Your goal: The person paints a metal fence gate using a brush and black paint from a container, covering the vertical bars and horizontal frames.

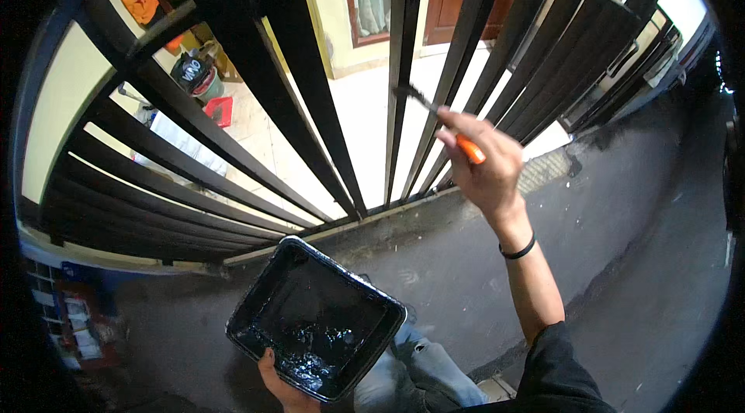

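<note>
My right hand (490, 163), with a black band at its wrist, is closed around the orange handle of a paintbrush (470, 149). The dark brush tip reaches up and left to a black slatted metal gate (397, 64), beside or touching one of its upright bars; I cannot tell which. Lower down, my left hand (284, 388) grips the near rim of a black rectangular paint tray (283, 289), its thumb over the edge. Wet, shiny black paint (306, 366) lies in the tray, pooled mostly toward the near side. The left fingers are hidden beneath it.
Beyond the bars are a tiled floor (256, 133), a red dustpan-like item (220, 112), a black bag (190, 71) and a reddish wooden door (450, 5). Grey concrete ground (613, 203) stretches right. My jeans-covered legs (431, 370) are below the tray.
</note>
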`<action>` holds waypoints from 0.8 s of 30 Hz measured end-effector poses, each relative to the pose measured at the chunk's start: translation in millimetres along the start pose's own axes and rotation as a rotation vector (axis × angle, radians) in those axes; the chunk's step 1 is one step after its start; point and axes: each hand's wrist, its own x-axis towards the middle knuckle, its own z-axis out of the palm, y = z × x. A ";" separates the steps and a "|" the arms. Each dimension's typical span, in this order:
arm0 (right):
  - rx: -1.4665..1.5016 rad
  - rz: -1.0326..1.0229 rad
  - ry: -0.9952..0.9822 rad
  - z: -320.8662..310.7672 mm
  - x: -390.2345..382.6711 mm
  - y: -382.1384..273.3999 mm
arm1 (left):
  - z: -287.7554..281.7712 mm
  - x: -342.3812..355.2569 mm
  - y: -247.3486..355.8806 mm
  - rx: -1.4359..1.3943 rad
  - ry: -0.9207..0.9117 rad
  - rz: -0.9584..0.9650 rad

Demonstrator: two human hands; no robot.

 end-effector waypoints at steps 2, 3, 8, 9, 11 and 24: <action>-0.004 -0.127 0.144 -12.8 51.0 -10.4 | 10.8 -8.6 5.9 -0.015 0.017 -0.001; -0.017 -0.125 0.201 -22.8 70.1 -17.1 | 14.9 -11.0 8.1 0.066 0.074 0.023; -0.162 -0.240 0.409 -46.9 103.1 -22.4 | 14.1 -10.6 10.9 0.062 0.082 -0.006; -0.202 -0.255 0.376 -41.2 93.6 -19.2 | 5.2 -7.5 12.7 0.057 0.077 0.002; -0.262 -0.245 0.247 -33.9 62.6 -15.8 | -26.8 6.1 10.4 -0.033 -0.024 -0.194; -0.170 -0.162 0.238 -34.3 67.7 -26.2 | -8.0 8.7 22.5 -0.073 -0.093 -0.318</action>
